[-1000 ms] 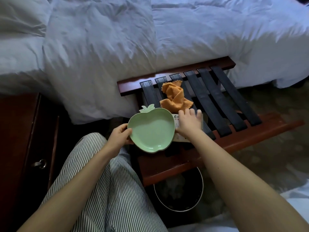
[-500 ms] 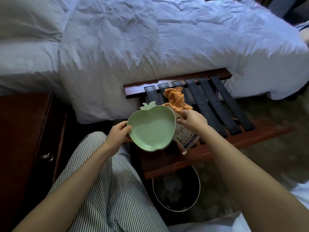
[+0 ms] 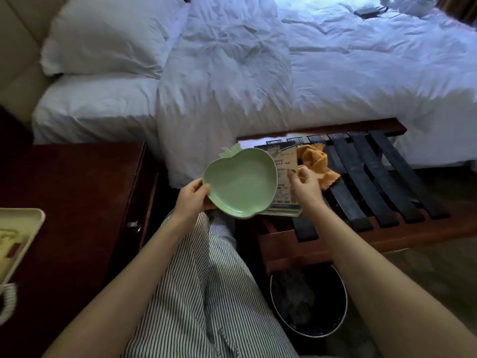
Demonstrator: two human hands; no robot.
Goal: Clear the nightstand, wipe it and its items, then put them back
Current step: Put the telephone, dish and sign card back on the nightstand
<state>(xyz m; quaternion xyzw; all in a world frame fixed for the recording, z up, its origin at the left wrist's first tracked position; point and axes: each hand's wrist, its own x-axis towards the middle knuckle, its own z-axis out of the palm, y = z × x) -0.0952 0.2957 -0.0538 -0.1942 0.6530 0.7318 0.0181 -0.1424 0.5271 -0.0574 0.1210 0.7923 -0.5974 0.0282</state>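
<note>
at the far left, on the dark wood nightstand (image 3: 77, 189), a cream tray (image 3: 23, 228) sits at the edge of view. your left hand (image 3: 192, 200) grips the rim of the green apple-shaped dish (image 3: 240, 182), thumb on top, fingers underneath, holding it in the air above your knee. it looks rigid, glossy and easy to chip, so keep that rim grip and set it down flat. just right of it, your right hand (image 3: 304, 184) pinches the edge of the printed card stand (image 3: 285, 177), which seems light and stiff, best held by its sides. the orange cloth (image 3: 313, 161) lies on the luggage rack (image 3: 438, 231) beyond.
</note>
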